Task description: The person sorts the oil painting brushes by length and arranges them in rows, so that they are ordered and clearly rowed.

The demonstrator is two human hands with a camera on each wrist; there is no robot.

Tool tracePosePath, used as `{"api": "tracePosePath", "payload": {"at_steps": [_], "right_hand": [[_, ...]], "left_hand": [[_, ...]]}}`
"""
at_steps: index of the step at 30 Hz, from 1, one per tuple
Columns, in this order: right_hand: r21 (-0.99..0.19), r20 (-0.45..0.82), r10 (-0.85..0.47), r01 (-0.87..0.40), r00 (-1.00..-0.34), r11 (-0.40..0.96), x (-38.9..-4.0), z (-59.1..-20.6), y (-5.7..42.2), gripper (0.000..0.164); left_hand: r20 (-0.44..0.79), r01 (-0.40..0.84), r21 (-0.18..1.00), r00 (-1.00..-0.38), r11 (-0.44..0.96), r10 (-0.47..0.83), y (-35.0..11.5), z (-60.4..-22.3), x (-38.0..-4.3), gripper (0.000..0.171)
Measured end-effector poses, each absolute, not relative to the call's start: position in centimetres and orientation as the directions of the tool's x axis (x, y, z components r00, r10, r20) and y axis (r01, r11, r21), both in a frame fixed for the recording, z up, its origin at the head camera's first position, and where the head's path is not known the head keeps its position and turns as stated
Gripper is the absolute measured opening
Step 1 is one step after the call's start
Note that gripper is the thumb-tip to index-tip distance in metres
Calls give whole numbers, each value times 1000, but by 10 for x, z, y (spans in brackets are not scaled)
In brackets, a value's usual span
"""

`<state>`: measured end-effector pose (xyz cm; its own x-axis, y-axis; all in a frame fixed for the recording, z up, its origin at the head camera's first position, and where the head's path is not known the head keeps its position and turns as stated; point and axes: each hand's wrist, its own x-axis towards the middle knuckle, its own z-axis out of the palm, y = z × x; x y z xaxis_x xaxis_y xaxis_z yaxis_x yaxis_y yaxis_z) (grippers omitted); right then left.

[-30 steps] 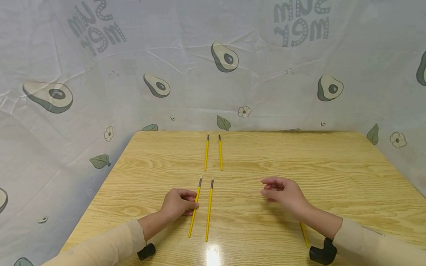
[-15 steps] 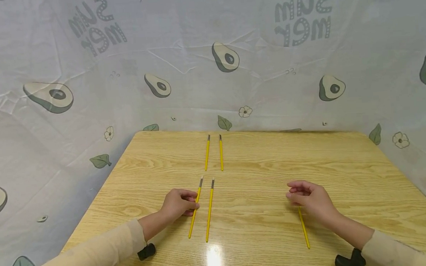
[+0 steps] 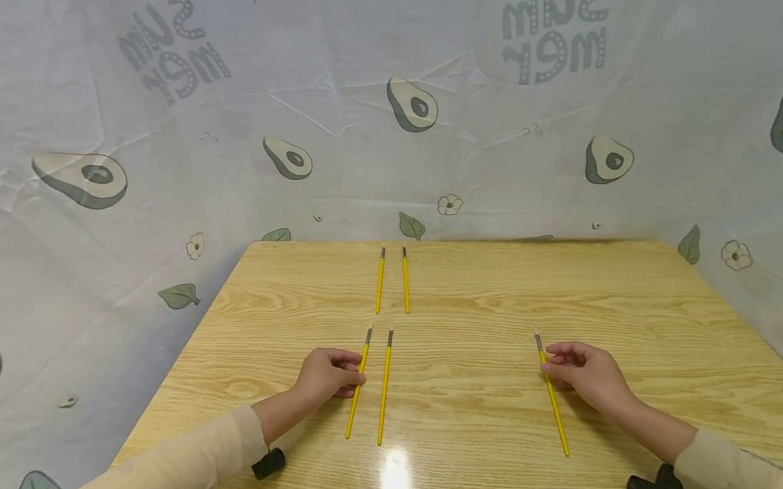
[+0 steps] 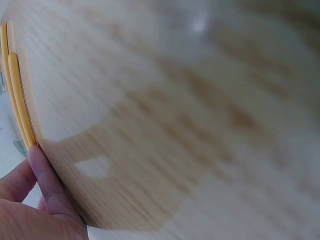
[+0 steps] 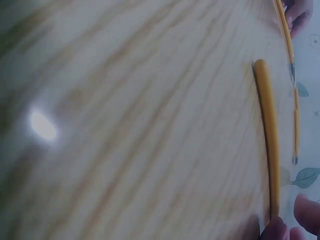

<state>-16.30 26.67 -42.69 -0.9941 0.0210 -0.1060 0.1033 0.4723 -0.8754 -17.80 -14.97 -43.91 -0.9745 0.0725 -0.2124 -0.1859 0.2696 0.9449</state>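
Near the left of the table, my left hand (image 3: pixel 332 373) pinches a yellow paintbrush (image 3: pixel 352 420) that lies slanted on the wood. In the left wrist view, the thumb (image 4: pixel 45 175) presses along the handle. A second paintbrush (image 3: pixel 384 392) lies just to its right. Over on the right, my right hand (image 3: pixel 591 374) has its thumb and curled fingers at another yellow paintbrush (image 3: pixel 556 417), around the upper handle below the grey ferrule. The right wrist view shows this brush's handle (image 5: pixel 270 135) running down to the fingertips, with its blunt end pointing away from the hand.
Two more yellow paintbrushes, a left one (image 3: pixel 380 282) and a right one (image 3: pixel 406 281), lie side by side farther back on the wooden table (image 3: pixel 474 306). A pale curtain (image 3: pixel 335 181) printed with avocados hangs behind and beside the table.
My right hand has moved right from mid-table to the right-hand paintbrush, whose tip now shows beside the fingers. The left hand has stayed on its paintbrush.
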Motion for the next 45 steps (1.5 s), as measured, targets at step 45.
{"api": "tracePosePath", "payload": {"at_steps": [45], "right_hand": [[-831, -70, 147, 139, -987, 538, -161, -437, 262, 37]], "left_hand": [[-209, -181, 947, -975, 267, 81, -150, -443, -179, 32]]}}
